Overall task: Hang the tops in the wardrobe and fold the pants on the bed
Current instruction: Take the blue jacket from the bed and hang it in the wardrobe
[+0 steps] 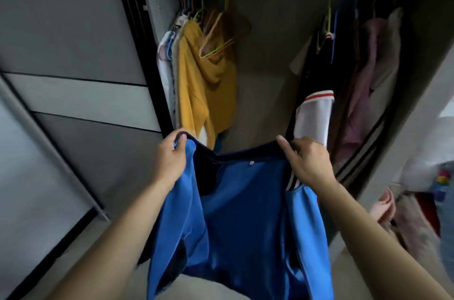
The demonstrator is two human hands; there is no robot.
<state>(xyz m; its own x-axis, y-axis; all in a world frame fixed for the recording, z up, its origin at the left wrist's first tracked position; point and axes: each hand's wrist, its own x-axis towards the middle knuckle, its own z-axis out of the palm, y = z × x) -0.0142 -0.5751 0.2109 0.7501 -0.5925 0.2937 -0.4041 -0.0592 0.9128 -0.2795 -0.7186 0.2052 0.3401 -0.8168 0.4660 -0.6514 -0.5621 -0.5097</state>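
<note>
Grey sliding door (pixel 73 29) at the left, then the open wardrobe (pixel 265 73) with a yellow hoodie (pixel 196 83) and empty hangers (pixel 216 46) inside. Below, the left hand (pixel 169 159) grips one shoulder of the blue top (pixel 245 213) and the right hand (pixel 307 162) the other, spreading it before the wardrobe. Bright blue with a navy collar and striped trim (sporty, smooth-looking), it seems light, limp and perhaps slippery. The shoulders look the best hold.

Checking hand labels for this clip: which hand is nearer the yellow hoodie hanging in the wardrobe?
Left. The left hand grips the blue top just below the yellow hoodie; the right hand grips its other shoulder, farther to the right.
</note>
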